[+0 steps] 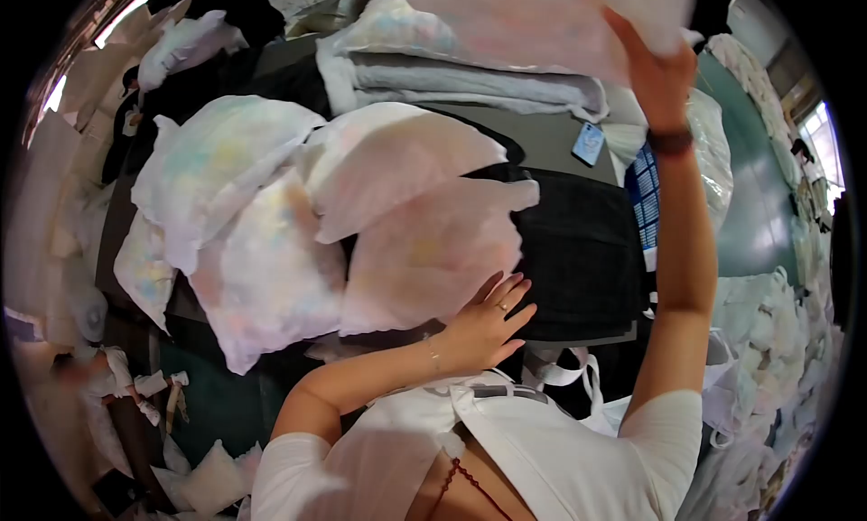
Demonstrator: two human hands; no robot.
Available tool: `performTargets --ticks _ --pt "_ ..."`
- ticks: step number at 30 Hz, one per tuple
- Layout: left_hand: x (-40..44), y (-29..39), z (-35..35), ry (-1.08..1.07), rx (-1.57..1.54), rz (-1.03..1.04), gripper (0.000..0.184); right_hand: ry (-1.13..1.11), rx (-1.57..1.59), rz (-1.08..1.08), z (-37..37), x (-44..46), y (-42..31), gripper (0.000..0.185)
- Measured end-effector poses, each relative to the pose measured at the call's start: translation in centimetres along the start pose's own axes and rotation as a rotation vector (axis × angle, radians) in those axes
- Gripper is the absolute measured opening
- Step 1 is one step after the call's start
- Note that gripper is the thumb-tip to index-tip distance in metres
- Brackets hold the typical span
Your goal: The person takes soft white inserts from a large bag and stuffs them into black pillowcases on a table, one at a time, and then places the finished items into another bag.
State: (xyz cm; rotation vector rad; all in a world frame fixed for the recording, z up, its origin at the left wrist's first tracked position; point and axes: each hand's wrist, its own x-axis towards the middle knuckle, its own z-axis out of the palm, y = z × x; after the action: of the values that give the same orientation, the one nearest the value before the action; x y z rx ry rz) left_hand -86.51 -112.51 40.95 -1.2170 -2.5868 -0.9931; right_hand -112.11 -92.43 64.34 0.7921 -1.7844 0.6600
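Note:
My right hand [661,83] is raised at the upper right, closed on the edge of a large pale pink pillow [533,20]. Part of that pillow runs out of the top of the view. My left hand [492,327] has its fingers spread at the lower right edge of a pink-white pillow [433,255] on the table, apparently touching it. Around that one lie more thin white pillows with pastel filling showing through: one above it [397,160], one to the left [271,268], and another at the upper left [221,160].
Black folded cloth [578,250] lies right of the pillows. A phone [588,144] rests on the grey table [542,137] near a blue basket [643,196]. Folded pale grey fabric [479,83] sits at the back. Another person [117,372] is at lower left; white bundles [759,358] pile at right.

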Motion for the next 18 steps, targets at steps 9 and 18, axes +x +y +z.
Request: performTargets --ticks 9,18 --pt "0.7 -12.8 2.3 0.091 0.555 -0.449 0.030 -0.495 -0.284 0.009 -20.0 -28.5 -1.1 0.028" --pt "11.5 -6.9 6.7 0.296 0.356 -0.388 0.040 -1.612 0.629 0.354 -24.5 -34.3 -0.8 0.039"
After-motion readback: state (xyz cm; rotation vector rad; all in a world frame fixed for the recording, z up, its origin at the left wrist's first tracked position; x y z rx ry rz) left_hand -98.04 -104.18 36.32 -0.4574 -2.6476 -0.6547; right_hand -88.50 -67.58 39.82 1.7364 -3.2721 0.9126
